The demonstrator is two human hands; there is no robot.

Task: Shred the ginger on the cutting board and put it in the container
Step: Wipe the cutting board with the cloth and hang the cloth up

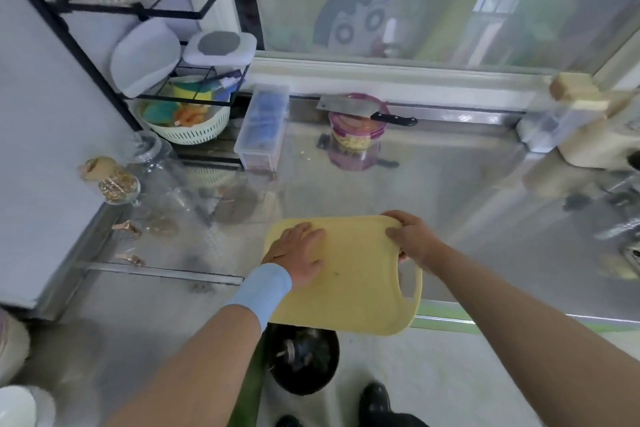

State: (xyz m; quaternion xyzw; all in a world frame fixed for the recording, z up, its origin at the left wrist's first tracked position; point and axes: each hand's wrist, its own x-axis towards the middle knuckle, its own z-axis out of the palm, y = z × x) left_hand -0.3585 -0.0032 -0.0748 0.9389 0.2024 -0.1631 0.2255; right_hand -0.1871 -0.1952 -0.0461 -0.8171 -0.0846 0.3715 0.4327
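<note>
A yellow cutting board [360,274] juts out past the front edge of the steel counter, above a black bin. My left hand [299,255] lies flat on its left part with fingers spread. My right hand [414,236] grips the board's far right corner, thumb on top. No ginger shows on the board, only a tiny green speck. At the back of the counter stands a round container [355,137] with a purple rim, filled with pale yellow shreds. A cleaver [349,109] with a black handle lies across its top.
The black bin [304,357] stands on the floor below the board. A clear oblong box [263,125], a white colander [188,121] under a black rack, and glass jars [114,180] occupy the counter's left. A sink [623,246] lies at the right.
</note>
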